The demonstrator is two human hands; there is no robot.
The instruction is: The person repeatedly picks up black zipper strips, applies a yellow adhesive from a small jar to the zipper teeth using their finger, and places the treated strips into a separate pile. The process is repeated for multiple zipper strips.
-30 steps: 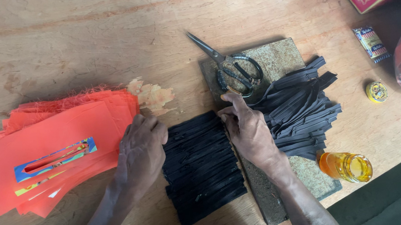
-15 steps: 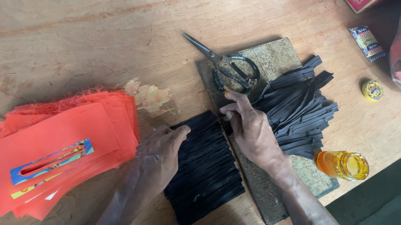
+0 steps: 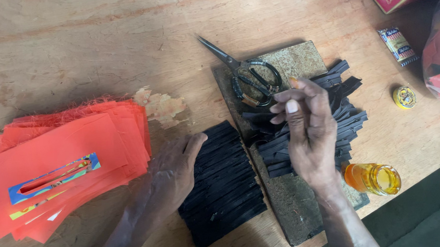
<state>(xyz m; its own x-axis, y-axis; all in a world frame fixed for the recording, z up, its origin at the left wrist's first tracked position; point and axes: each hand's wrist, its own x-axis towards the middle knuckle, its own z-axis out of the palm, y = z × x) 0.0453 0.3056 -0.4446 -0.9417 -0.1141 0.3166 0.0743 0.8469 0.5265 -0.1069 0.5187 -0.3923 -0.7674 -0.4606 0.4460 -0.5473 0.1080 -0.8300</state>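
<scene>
Wooden table point(image 3: 69, 41): left hand point(image 3: 174, 170) fingers touch black strips point(image 3: 224, 185), seemingly.

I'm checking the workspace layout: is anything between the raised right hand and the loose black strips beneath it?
Nothing visible. The right hand hovers directly over the loose black strips on the board. The scissors lie off to one side, and the left hand rests on the separate neat stack.
</scene>
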